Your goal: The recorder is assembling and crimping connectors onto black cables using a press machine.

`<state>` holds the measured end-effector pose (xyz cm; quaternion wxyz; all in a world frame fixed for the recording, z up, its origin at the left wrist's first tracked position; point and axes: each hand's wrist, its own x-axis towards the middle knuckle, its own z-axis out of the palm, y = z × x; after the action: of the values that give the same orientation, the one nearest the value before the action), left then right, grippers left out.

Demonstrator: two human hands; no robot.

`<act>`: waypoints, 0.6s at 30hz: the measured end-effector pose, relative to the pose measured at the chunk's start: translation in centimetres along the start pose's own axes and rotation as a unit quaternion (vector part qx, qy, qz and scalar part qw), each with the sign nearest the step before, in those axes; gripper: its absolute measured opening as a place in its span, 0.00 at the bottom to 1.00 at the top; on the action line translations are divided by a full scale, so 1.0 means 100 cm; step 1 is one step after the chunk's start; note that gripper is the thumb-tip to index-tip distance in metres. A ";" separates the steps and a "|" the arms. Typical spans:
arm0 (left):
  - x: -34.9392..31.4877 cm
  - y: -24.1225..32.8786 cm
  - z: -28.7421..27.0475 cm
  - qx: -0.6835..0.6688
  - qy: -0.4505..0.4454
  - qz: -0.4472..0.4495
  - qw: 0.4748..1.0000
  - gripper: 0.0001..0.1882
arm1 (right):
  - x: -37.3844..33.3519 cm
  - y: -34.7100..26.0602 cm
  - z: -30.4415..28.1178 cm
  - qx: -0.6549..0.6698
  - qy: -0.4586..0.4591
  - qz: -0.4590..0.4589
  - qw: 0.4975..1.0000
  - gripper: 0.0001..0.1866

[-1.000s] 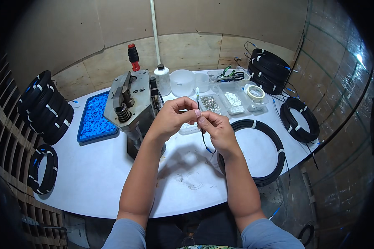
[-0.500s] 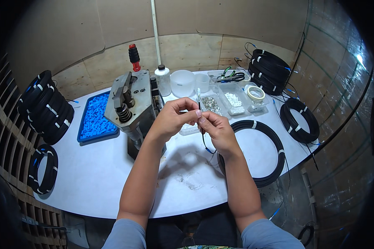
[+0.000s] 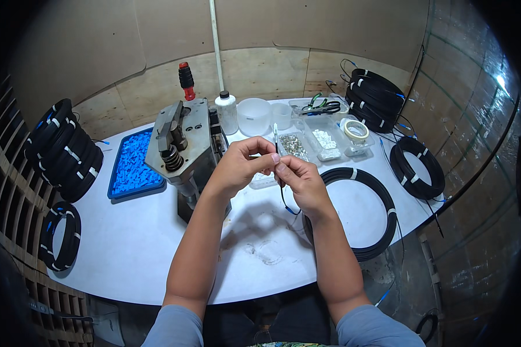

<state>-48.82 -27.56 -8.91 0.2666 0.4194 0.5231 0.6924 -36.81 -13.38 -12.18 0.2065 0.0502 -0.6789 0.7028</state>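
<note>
Above the middle of the table, my left hand (image 3: 244, 166) and my right hand (image 3: 301, 180) meet with bent fingers, both pinching a thin black cable (image 3: 283, 198). The cable stands nearly upright, and a whitish connector end (image 3: 275, 129) rises above my fingertips. Below my right hand it bends toward a large black cable coil (image 3: 382, 234), with a small blue piece on the bend. The exact grip point is partly hidden by my thumbs and fingers.
A metal press (image 3: 182, 147) stands left of my hands, beside a tray of blue parts (image 3: 165, 184). Behind are a bottle (image 3: 227, 113), clear tubs (image 3: 253, 115), bins of small metal and white parts, tape rolls (image 3: 355, 130) and pliers (image 3: 324, 107). Cable coils (image 3: 63, 156) stand at both sides.
The connector end has tipped very slightly to the left. Both hands keep the same pinch in nearly the same place.
</note>
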 end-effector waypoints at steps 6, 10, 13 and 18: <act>-0.002 0.000 -0.002 0.007 0.001 -0.002 1.000 0.08 | 0.000 0.000 0.002 0.014 -0.005 0.004 1.000 0.14; 0.000 -0.001 -0.001 0.008 -0.002 -0.001 1.000 0.08 | 0.000 0.002 -0.001 0.002 -0.008 -0.004 1.000 0.14; -0.001 0.000 -0.001 0.011 0.003 -0.004 1.000 0.08 | 0.000 0.002 0.000 0.013 -0.010 -0.001 1.000 0.13; -0.002 0.001 0.000 0.015 0.008 -0.004 1.000 0.07 | 0.001 0.004 0.000 0.030 -0.015 0.005 0.999 0.13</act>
<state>-48.69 -27.74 -8.86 0.2584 0.4159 0.5373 0.6867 -37.05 -13.35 -12.47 0.1909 0.0632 -0.6607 0.7232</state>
